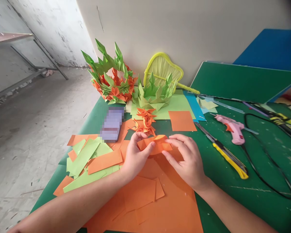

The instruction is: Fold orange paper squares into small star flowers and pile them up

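Observation:
A folded piece of orange paper (pixel 157 145) is held up just over the large orange sheet. My left hand (pixel 139 155) pinches its left part, with the thumb lying across the front. At the right end of the paper, my right hand (pixel 188 158) has its thumb and fingertips around the edge; the fingers are bent and lightly closed. Right behind the hands lie several orange paper flowers (pixel 146 120) with pointed petals. An orange paper square (pixel 182 121) rests to their right. Under my hands spreads the large orange sheet (pixel 174 200), with cut pieces on it.
Orange and green paper scraps (pixel 87 158) pile at left, beside a blurred phone (pixel 113 124). Two folded-paper crowns, one orange-green (pixel 111 87), one green (pixel 156 95), stand behind. At right lie a yellow utility knife (pixel 229 160) and a pink glue gun (pixel 231 127) with black cord.

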The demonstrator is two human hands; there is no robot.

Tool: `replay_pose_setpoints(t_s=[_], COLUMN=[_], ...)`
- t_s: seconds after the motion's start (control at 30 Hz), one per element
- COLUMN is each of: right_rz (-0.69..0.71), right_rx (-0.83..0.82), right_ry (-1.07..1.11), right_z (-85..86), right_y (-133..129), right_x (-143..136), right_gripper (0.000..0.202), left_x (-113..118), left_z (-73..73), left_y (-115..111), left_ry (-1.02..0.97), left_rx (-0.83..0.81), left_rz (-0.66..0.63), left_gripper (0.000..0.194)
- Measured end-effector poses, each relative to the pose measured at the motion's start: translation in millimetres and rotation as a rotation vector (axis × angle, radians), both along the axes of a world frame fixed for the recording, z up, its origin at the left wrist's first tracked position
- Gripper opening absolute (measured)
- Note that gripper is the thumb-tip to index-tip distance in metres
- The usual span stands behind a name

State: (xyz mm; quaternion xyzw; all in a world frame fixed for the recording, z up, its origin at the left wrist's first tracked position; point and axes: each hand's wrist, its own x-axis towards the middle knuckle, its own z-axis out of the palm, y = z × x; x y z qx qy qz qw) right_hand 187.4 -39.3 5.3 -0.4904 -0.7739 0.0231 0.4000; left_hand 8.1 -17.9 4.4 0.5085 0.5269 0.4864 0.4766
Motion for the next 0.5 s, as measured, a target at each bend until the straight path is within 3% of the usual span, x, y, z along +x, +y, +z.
replay_pose_setpoints(t_s=[0.17, 0.5], right_rz=[0.005, 0.086], right_rx=[0.038, 0.193], right_ry=[0.041, -0.167], right_z=[2.7, 3.8], right_y=[-1.6, -4.5], right_x=[-1.6, -0.8], right_gripper=[0.016, 0.025], left_x=[1.9, -0.1], left_z=[0.4, -4.1], left_y=[-0.4, 0.8], left_ry=[-0.012, -0.041], left_rx=[0.002, -0.045], left_rz=[0.004, -0.021], left_gripper=[0.023, 0.025])
